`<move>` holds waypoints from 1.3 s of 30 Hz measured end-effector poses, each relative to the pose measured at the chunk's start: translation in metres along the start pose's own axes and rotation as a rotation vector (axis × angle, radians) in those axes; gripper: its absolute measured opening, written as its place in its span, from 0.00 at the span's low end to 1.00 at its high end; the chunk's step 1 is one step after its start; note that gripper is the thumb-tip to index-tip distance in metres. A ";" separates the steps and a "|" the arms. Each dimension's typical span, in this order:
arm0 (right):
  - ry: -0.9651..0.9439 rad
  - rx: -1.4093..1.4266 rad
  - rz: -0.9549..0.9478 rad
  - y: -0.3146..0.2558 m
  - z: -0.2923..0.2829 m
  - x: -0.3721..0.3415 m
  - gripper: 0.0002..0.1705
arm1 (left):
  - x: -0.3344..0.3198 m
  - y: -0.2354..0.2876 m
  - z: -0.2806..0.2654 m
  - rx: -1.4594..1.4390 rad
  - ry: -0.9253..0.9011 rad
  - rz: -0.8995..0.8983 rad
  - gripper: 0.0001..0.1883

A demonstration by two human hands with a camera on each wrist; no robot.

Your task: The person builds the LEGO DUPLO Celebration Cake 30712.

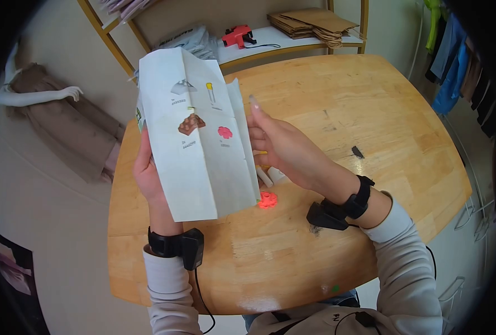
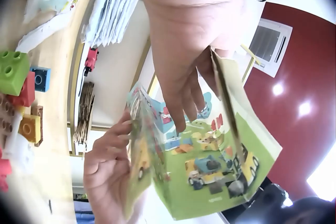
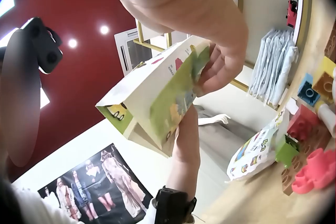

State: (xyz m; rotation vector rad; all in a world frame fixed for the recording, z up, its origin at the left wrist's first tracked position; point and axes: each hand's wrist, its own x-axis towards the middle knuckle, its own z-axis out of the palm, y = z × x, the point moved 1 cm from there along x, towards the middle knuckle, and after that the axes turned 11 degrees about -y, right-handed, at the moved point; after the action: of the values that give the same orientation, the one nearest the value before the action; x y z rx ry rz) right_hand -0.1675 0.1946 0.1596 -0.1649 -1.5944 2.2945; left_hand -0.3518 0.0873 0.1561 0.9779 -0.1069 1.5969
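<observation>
A folded paper sheet (image 1: 189,167), printed with small pictures on its white outside, is held up above the table. Its inner pages (image 2: 210,198) show green with toy vehicles and figures. My left hand (image 1: 150,176) grips the left side; in the left wrist view that hand (image 2: 189,45) has its fingers over the inner face and the thumb hidden behind. At the opposite edge, my right hand (image 1: 290,148) has its thumb raised; in the right wrist view the curled fingers of this hand (image 3: 220,50) hold the paper's edge.
Beneath the sheet, a coral flower-shaped piece (image 1: 267,200) lies on the wooden table (image 1: 315,251). Beside it are a green brick (image 3: 287,150), a red brick (image 3: 303,122), a blue brick (image 3: 308,90) and a printed bag (image 3: 257,150). A shelf (image 1: 287,44) stands behind.
</observation>
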 end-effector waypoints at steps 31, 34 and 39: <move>0.339 -0.441 -0.446 -0.042 -0.032 -0.012 0.13 | 0.005 -0.004 -0.004 0.762 0.408 -0.162 0.16; 0.440 -0.670 -0.547 -0.041 -0.029 -0.012 0.11 | 0.005 -0.006 -0.003 0.808 0.440 -0.173 0.16; 0.621 -1.171 -0.650 -0.039 -0.026 -0.015 0.07 | 0.007 -0.008 0.003 0.844 0.430 -0.177 0.17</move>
State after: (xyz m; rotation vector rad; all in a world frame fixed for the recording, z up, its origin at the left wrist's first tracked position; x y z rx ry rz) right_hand -0.1381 0.2252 0.1853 -0.4767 -1.9775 0.5599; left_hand -0.3430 0.0937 0.1584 1.1887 0.9916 1.6613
